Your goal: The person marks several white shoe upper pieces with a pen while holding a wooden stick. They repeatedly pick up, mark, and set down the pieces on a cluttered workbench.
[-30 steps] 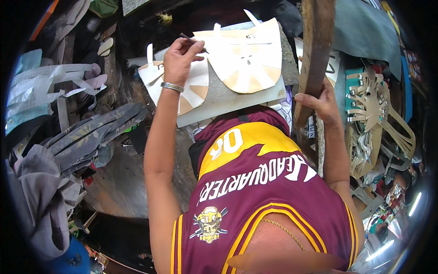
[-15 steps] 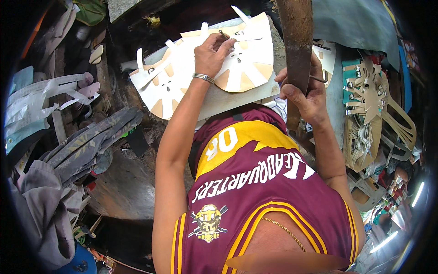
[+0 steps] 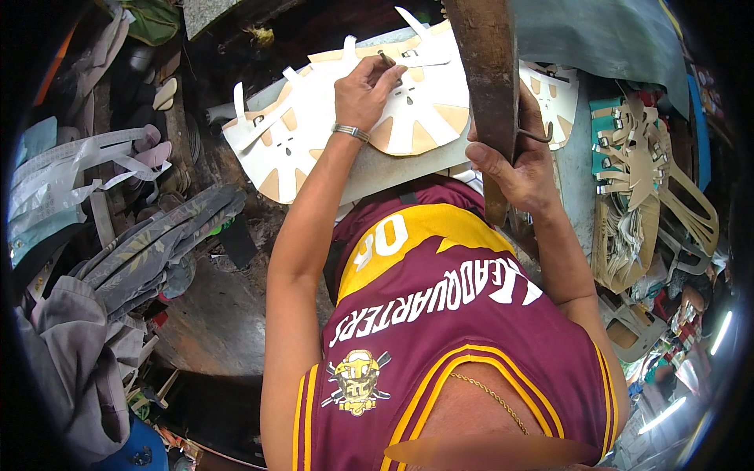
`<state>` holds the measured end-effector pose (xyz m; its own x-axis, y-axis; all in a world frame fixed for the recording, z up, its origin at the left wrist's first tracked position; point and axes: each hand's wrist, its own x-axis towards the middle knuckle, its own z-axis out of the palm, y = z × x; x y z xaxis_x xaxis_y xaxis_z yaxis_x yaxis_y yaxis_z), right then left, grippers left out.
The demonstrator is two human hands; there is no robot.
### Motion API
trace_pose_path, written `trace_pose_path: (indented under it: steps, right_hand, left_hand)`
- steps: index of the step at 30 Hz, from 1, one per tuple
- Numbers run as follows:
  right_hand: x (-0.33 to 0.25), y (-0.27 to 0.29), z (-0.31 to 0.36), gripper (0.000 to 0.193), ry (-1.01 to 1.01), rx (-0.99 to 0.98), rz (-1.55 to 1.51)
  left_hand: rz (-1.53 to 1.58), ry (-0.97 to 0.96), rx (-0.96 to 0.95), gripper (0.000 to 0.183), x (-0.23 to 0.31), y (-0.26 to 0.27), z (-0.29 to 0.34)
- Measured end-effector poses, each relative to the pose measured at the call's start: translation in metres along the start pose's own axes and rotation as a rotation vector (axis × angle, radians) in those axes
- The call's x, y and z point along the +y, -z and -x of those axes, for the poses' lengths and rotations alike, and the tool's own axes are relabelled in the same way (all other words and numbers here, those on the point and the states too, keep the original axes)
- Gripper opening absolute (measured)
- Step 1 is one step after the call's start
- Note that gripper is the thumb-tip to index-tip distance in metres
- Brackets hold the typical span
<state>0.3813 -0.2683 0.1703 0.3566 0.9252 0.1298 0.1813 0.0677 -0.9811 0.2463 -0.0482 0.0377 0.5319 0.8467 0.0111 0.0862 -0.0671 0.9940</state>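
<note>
My left hand (image 3: 365,90) pinches a short, dark metal punch (image 3: 385,57), held over a white sandal upper (image 3: 412,129) with tan panels and small cut slots. The punch's lower end is hidden by my fingers. In my right hand (image 3: 525,169) is a long, dark brown bar (image 3: 484,71), worn like old wood, its far end beyond the top of the picture. A bent metal rod (image 3: 537,136) sticks out beside the bar at my fingers. More white uppers (image 3: 290,149) lie overlapping to the left, and another upper (image 3: 554,94) lies partly behind my right hand.
Beneath the uppers is a pale grey work board (image 3: 385,180). At the right lies a bundle of tan straps with buckles (image 3: 628,149). Clear plastic strips (image 3: 78,169), crumpled cloth (image 3: 78,353) and shoe parts crowd the left. A blue container (image 3: 137,447) stands at the lower left.
My right hand and the brown bar have shifted a little left, uncovering more of the upper on the right. My left hand stays put with the punch.
</note>
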Motion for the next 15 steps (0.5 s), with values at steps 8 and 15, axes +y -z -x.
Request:
trace_pose_path:
  steps: [8, 15]
  right_hand:
    - [0.0014, -0.0007, 0.0034, 0.098, -0.052, 0.005, -0.019]
    - [-0.0003, -0.0035, 0.0047, 0.097, -0.072, 0.004, 0.015]
  left_hand:
    - [-0.028, 0.014, 0.006, 0.024, 0.0026, -0.0013, 0.0006]
    - [-0.093, -0.057, 0.007, 0.025, 0.0001, -0.0019, 0.0003]
